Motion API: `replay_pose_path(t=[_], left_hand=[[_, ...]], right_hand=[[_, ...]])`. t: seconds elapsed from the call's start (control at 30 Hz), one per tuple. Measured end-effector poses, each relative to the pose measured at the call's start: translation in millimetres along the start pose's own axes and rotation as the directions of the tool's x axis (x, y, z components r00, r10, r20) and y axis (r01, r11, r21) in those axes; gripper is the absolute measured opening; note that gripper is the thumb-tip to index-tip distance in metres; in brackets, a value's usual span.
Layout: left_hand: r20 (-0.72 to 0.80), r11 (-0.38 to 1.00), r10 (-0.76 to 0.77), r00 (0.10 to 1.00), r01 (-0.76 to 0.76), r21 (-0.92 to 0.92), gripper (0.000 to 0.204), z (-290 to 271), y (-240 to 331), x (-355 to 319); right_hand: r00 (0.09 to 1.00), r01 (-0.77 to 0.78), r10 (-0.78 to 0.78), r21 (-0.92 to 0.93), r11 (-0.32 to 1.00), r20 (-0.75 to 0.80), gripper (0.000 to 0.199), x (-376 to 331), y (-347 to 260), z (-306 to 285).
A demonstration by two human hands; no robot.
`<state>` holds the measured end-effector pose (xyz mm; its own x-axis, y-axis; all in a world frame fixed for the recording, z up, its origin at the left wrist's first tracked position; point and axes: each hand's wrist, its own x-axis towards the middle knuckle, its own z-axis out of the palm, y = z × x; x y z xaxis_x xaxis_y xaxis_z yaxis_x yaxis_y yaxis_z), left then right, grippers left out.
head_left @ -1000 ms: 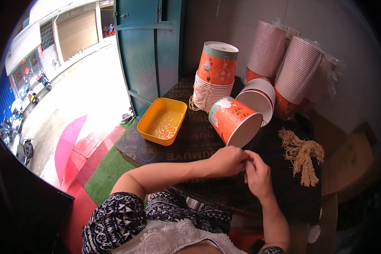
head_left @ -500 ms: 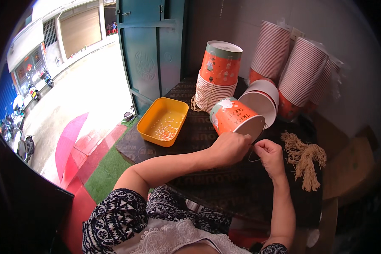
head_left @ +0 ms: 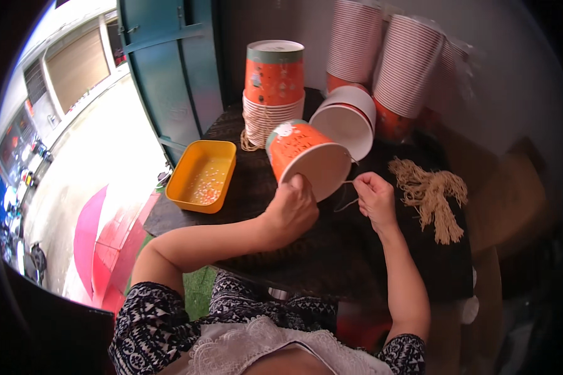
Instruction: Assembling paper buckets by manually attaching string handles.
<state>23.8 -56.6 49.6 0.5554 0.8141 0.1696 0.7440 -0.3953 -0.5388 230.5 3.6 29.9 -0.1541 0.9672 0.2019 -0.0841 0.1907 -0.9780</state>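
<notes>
My left hand (head_left: pixel 292 209) is closed on the near rim of an orange paper bucket (head_left: pixel 299 150) with a green band at its base. The bucket lies tilted above the table, its white mouth turned toward me and to the right. Between the fingertips of my right hand (head_left: pixel 374 192) is a thin string (head_left: pixel 349 182), stretched toward the bucket's right rim; a loose part hangs below it. On the table to the right lies a bundle of tan strings (head_left: pixel 433 197). Two nested buckets (head_left: pixel 344 127) rest on their side just behind the held one.
On the dark table (head_left: pixel 244 253), a yellow tray (head_left: pixel 201 176) at the left holds many small pale and orange bits. A stack of upturned buckets (head_left: pixel 274 81) with strings hanging on it stands behind. Tall bucket stacks (head_left: pixel 406 65) line the wall. A green door (head_left: pixel 175 75) stands at the far left.
My right hand has drawn away from the bucket's rim, pulling the string out to the right. The bucket's mouth has turned more toward me. The whole view has shifted.
</notes>
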Motion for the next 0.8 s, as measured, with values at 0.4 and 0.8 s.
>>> replay_pose_path(t=[0.4, 0.8], left_hand=[[0.230, 0.888, 0.183, 0.956, -0.262, 0.379, 0.039, 8.3, -35.6, -8.2], [0.027, 0.939, 0.130, 0.991, -0.132, 0.319, 0.024, 47.3, -52.9, -1.3]], right_hand=[[0.944, 0.237, -0.177, 0.198, 0.951, -0.278, 0.008, 1.0, 0.2, -26.1], [0.731, 0.511, -0.626, -0.390, 0.766, -0.273, 0.009, 8.2, 9.4, -24.1]])
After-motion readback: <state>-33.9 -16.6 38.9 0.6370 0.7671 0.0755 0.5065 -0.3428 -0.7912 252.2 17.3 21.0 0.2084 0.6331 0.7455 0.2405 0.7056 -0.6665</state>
